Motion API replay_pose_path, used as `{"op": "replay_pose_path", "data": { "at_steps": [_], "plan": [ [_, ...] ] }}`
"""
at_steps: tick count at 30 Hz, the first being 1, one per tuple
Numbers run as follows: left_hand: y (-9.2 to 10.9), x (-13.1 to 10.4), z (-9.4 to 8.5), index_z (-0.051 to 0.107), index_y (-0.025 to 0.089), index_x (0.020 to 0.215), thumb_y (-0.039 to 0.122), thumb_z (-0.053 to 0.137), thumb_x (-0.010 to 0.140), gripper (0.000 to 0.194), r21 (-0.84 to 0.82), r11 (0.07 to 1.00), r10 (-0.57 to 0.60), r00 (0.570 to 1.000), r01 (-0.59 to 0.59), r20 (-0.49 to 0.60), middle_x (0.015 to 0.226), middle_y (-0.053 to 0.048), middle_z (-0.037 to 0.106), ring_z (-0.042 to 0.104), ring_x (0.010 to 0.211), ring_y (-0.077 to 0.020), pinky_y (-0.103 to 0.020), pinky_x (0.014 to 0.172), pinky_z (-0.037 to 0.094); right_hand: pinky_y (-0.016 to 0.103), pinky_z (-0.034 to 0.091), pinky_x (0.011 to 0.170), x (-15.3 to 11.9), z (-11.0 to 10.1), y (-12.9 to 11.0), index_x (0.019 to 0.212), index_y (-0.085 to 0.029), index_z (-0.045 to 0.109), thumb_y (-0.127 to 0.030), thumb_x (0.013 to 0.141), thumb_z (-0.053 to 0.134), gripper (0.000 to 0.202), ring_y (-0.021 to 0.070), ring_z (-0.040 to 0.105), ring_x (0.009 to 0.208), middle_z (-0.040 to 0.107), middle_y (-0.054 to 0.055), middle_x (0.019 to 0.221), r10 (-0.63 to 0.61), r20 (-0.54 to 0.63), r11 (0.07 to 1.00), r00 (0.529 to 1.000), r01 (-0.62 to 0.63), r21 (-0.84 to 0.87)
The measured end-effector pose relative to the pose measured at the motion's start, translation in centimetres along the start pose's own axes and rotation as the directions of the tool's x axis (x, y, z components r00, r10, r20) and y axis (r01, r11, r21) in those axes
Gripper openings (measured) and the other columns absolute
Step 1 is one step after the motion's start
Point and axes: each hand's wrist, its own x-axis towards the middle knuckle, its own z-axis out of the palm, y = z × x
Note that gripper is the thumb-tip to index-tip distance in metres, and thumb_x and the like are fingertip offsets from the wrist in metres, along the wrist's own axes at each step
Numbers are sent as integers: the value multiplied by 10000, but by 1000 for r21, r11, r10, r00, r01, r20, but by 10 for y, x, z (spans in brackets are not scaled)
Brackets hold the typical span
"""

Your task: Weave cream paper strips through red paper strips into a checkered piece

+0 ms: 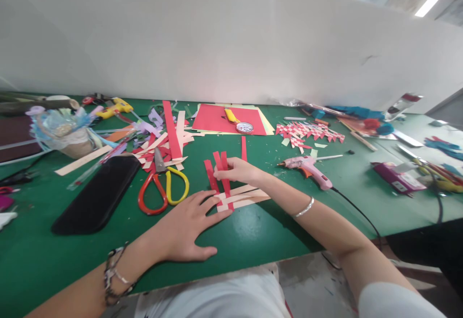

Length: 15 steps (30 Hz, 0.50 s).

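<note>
My left hand lies flat on the green table with its fingers spread. Its fingertips press on the left ends of pale paper strips laid side by side. Red paper strips cross these pale ones, standing away from me. Over the red strips, my right hand pinches one between thumb and fingers. Another red strip lies apart, just beyond the right hand. Scissors with one red and one yellow handle loop rest to the left of the strips.
A pink glue gun with a black cord lies to the right. Behind are red paper sheets bearing a yellow cutter, and red-and-white woven pieces. A black case and a heap of cut strips lie left.
</note>
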Motion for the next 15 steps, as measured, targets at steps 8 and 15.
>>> {"op": "replay_pose_path", "data": {
  "at_steps": [8, 15],
  "plan": [
    [0, -1, 0, 407, 306, 1372, 500, 632, 721, 716, 12, 1000, -4, 1000, 5, -16, 1257, -89, 502, 423, 1200, -346, -527, 1011, 369, 211, 309, 470, 4, -20, 0, 706, -149, 583, -410, 797, 591, 277, 58, 403, 468, 455, -60, 511, -30, 79, 937, 996, 1, 350],
    [0, 0, 0, 406, 297, 1376, 499, 633, 726, 717, 22, 1000, 1, 1000, -1, -1, 1257, -104, 503, 425, 1199, -361, -539, 997, 381, 195, 286, 430, 6, -14, 2, 869, -153, 604, -221, 818, 534, 110, 37, 422, 430, 671, -2, 718, 15, 24, 974, 1000, -20, 225]
  ]
}}
